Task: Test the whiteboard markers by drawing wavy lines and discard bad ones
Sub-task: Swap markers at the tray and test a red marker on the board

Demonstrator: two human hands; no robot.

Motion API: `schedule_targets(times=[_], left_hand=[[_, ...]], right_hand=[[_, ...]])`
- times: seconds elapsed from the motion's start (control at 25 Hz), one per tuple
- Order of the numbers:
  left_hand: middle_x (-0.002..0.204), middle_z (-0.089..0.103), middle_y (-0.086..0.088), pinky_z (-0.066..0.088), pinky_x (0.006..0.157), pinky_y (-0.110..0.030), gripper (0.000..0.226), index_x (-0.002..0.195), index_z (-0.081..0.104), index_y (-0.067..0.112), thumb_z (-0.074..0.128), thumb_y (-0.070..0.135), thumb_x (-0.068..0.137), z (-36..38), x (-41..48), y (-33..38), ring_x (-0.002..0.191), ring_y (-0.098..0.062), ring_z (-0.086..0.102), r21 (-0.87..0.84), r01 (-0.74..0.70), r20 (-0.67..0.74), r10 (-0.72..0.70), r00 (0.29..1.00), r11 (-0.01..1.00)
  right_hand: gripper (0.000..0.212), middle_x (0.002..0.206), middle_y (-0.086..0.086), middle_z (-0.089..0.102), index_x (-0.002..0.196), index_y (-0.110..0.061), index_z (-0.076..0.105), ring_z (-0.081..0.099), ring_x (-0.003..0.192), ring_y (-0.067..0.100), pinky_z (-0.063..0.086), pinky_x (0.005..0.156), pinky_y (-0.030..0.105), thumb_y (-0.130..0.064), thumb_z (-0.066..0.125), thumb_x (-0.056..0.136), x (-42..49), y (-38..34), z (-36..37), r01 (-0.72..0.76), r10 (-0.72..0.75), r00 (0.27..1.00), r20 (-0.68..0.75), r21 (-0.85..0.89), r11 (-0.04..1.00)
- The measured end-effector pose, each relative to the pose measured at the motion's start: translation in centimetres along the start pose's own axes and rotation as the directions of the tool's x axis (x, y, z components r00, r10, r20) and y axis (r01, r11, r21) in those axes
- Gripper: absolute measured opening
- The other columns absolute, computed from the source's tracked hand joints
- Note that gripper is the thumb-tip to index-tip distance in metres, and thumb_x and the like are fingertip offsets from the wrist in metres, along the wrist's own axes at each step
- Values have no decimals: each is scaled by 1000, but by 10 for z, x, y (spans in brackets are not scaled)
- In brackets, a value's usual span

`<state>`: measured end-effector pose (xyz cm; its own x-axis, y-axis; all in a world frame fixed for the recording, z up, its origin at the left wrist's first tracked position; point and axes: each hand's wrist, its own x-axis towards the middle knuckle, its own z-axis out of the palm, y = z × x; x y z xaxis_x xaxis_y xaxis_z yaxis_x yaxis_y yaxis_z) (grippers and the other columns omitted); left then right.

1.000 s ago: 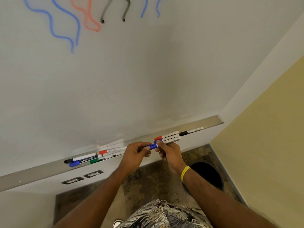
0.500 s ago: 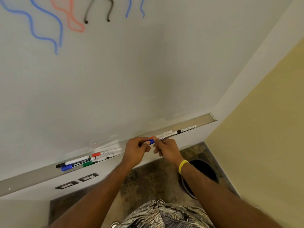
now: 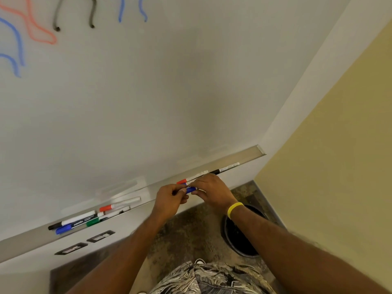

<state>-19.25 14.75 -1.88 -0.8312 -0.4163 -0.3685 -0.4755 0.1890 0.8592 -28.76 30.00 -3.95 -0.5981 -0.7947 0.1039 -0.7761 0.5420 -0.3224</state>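
We hold the blue marker (image 3: 191, 189) in both hands, just in front of the right part of the tray (image 3: 250, 154). The left hand (image 3: 170, 198) pinches the blue end with curled fingers. The right hand (image 3: 212, 193) curls over the barrel and hides it. The long axis runs left to right, roughly parallel to the tray, with the blue end pointing left.

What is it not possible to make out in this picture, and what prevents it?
Head view, all four:
blue marker: mostly covered by the left hand and right hand gripping it; cap on or off unclear.
wavy lines: tops cut off by the upper edge.
black marker: its print is too small to read.
bin: inside dark, partly behind the right forearm.
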Motion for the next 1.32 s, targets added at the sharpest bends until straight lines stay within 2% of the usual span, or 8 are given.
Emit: schedule_targets(times=[0.2,0.36,0.56,0.76,0.88,1.12,1.32], left_hand=[[98,69,-3,54,75,-22,21,115,65,15,61,18,95,-5,12,-15,84,-16,66,49,70,-39,-68,997,996],[97,68,0,56,87,-34,22,115,65,15,63,21,94,-12,11,-25,85,-15,65,81,99,-81,-93,992,992],[102,67,-1,55,91,-36,25,118,64,16,62,23,95,-15,10,-32,89,-15,66,61,139,-112,-132,985,988],[100,67,0,54,81,-24,24,118,63,15,60,23,95,-13,12,-38,86,-13,66,48,148,-159,-139,977,988],[102,67,-1,54,83,-27,25,119,63,15,60,25,96,-10,13,-42,86,-13,66,54,160,-171,-149,974,986],[107,67,-3,54,95,-39,27,120,64,14,60,24,96,-12,20,-49,94,-19,65,76,173,-194,-156,969,982],[113,68,-5,48,94,-30,27,120,64,14,60,24,96,-21,24,-49,96,-18,64,149,150,-196,-119,973,977]], right_hand=[[28,105,5,71,118,-17,70,62,96,26,48,91,42,-29,63,93,11,60,-7,-146,145,983,109,-3,989],[28,111,6,70,119,-18,69,63,102,28,47,92,37,-27,63,93,27,102,-15,-219,226,957,182,-56,974],[30,117,3,68,122,-22,66,61,107,25,43,91,34,-31,61,93,51,128,-19,-172,219,930,297,-177,969],[30,117,4,68,120,-20,67,60,108,26,43,92,34,-30,63,93,62,138,-18,-145,203,914,351,-184,972],[30,117,5,68,120,-20,68,60,107,27,45,93,36,-31,64,92,63,141,-16,-145,204,900,385,-176,974],[34,121,5,66,123,-16,66,58,111,27,44,97,35,-30,64,92,60,141,-15,-179,223,896,384,-147,973],[35,121,5,66,123,-18,65,58,110,25,42,93,32,-32,63,92,56,137,-15,-231,270,887,373,-148,962]])
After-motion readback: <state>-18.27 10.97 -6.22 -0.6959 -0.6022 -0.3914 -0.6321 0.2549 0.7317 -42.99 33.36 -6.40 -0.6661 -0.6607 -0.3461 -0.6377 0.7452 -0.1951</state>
